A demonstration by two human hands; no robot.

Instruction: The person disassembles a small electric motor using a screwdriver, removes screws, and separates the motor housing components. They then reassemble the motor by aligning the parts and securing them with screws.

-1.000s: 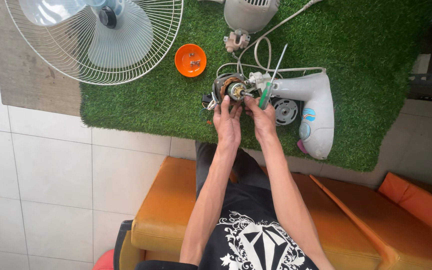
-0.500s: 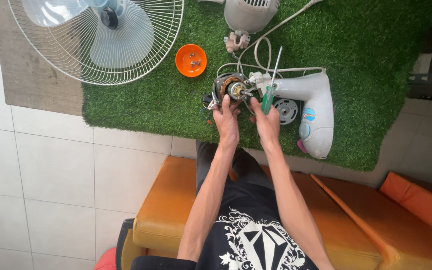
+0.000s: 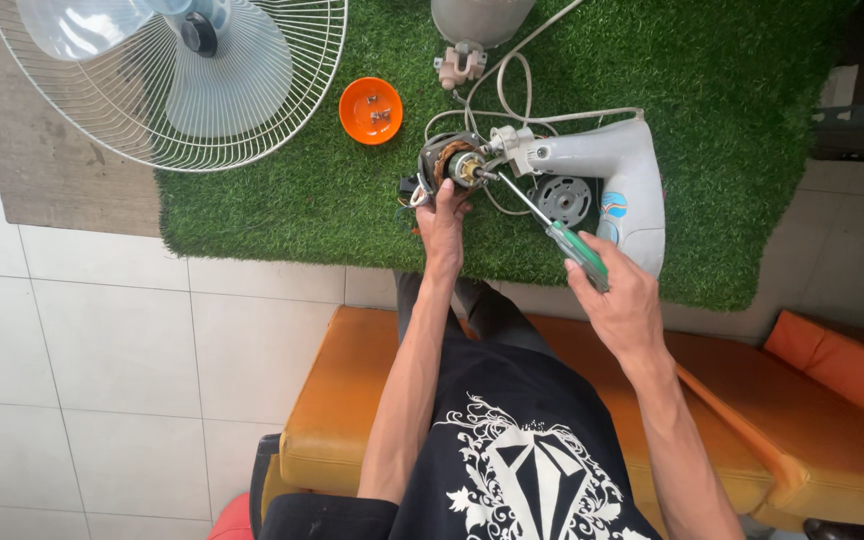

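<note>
My left hand (image 3: pixel 443 225) grips a small electric fan motor (image 3: pixel 452 165) with copper windings, holding it on the green artificial grass mat (image 3: pixel 352 200). My right hand (image 3: pixel 620 300) holds a green-handled screwdriver (image 3: pixel 574 248); its metal shaft slants up-left and its tip rests at the motor's centre. A white plastic fan housing (image 3: pixel 620 185) lies just right of the motor, joined to it by wires, with a round grey motor cover (image 3: pixel 563 198) beside it.
A small orange dish (image 3: pixel 370 110) with screws sits left of the motor. A wire fan guard with clear blades (image 3: pixel 172 70) lies at the upper left. A grey fan base (image 3: pixel 480 18) and white cord lie at the top. I sit on an orange cushioned bench (image 3: pixel 802 440).
My right hand has drawn back toward me and to the right, with the screwdriver now slanting from lower right to the motor. My left hand stays on the motor.
</note>
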